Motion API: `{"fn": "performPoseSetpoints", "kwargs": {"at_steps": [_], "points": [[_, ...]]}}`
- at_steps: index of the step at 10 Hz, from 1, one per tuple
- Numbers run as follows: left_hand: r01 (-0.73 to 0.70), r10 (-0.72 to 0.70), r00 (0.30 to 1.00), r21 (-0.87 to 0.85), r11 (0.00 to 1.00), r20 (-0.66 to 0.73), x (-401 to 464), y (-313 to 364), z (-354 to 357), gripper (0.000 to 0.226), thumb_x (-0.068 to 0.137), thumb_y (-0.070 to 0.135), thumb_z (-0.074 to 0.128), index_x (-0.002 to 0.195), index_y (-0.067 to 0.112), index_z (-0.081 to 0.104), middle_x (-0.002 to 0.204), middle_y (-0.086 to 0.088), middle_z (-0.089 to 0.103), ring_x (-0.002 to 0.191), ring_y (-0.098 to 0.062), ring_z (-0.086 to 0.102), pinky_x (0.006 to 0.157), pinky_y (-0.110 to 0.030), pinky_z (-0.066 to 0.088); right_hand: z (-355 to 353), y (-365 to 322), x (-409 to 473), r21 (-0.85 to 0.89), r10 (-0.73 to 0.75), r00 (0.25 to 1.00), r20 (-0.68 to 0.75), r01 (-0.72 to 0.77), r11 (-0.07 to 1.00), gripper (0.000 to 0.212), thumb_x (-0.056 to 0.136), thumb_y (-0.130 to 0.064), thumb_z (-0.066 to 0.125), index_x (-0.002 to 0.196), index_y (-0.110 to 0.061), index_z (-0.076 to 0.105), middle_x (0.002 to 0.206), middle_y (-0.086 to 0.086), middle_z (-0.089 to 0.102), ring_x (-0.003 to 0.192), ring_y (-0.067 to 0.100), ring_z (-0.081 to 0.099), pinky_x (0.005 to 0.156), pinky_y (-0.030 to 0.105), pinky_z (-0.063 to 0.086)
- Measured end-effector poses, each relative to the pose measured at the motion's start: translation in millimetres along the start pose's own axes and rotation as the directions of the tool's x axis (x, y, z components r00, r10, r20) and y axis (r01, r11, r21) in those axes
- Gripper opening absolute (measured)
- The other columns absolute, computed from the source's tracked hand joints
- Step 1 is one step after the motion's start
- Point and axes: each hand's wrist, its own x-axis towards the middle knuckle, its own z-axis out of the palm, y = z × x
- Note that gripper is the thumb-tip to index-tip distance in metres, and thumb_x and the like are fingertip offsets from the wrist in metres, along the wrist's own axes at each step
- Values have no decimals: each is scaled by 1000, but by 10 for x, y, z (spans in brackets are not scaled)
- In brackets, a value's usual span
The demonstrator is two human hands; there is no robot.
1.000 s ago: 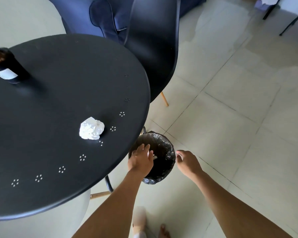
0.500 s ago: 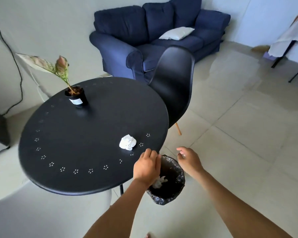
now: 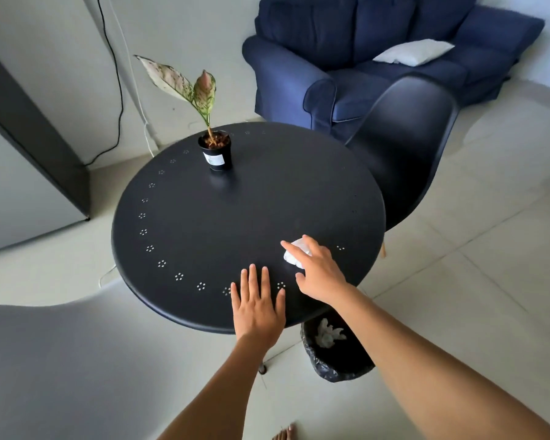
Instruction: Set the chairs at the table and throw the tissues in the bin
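A crumpled white tissue (image 3: 291, 257) lies near the front right edge of the round black table (image 3: 235, 223). My right hand (image 3: 318, 274) is on it, fingers and thumb curled around it, and the tissue still rests on the tabletop. My left hand (image 3: 258, 309) lies flat and open on the table's front edge, holding nothing. A bin with a black liner (image 3: 340, 363) stands on the floor under that edge, with another tissue (image 3: 327, 333) inside. A black shell chair (image 3: 407, 147) is at the table's far right. A pale chair back (image 3: 77, 360) fills the lower left.
A potted plant (image 3: 216, 150) stands at the back of the table. A dark blue sofa (image 3: 362, 42) with a white cushion is behind the black chair. A grey cabinet (image 3: 23, 173) stands at the left, a cable on the wall. Tiled floor lies to the right.
My view rose from the bin to the table. My left hand left the bin, where a tissue now lies, and rests on the table. My right hand moved up onto the tissue on the table.
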Motion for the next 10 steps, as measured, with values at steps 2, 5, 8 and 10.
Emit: {"fn": "performPoseSetpoints", "kwargs": {"at_steps": [2, 5, 8, 10], "points": [[10, -10, 1000, 21, 1000, -8, 3, -14, 56, 71, 91, 57, 3, 154, 22, 6, 163, -3, 2, 151, -21, -4, 121, -42, -5, 27, 150, -52, -18, 61, 987, -147, -64, 998, 42, 88, -13, 57, 128, -28, 58, 130, 2, 51, 114, 24, 50, 86, 34, 52], [28, -27, 999, 18, 999, -42, 11, 7, 80, 70, 92, 55, 10, 153, 21, 15, 162, -3, 11, 151, -22, 4, 122, -44, 2, 19, 886, -837, 484, 647, 609, -458, -440, 756, 31, 84, -4, 61, 113, -12, 67, 111, 21, 61, 102, 37, 58, 77, 30, 51], [19, -17, 998, 39, 999, -55, 0, 12, 79, 67, 94, 53, 15, 153, 20, 18, 162, -5, 13, 151, -22, 6, 122, -44, 4, 478, 1123, -1031, 592, 727, 685, -58, -563, 577, 59, 87, -23, 65, 142, -17, 46, 137, 14, 56, 129, 30, 49, 108, 35, 39], [15, -9, 996, 65, 998, -89, 9, 8, 107, 67, 94, 53, 15, 152, 20, 19, 162, -5, 14, 151, -23, 7, 122, -44, 4, 506, 1185, -1011, 568, 745, 660, -96, -578, 585, 50, 94, -20, 55, 143, -17, 44, 145, 9, 50, 135, 28, 45, 108, 34, 39]]}}
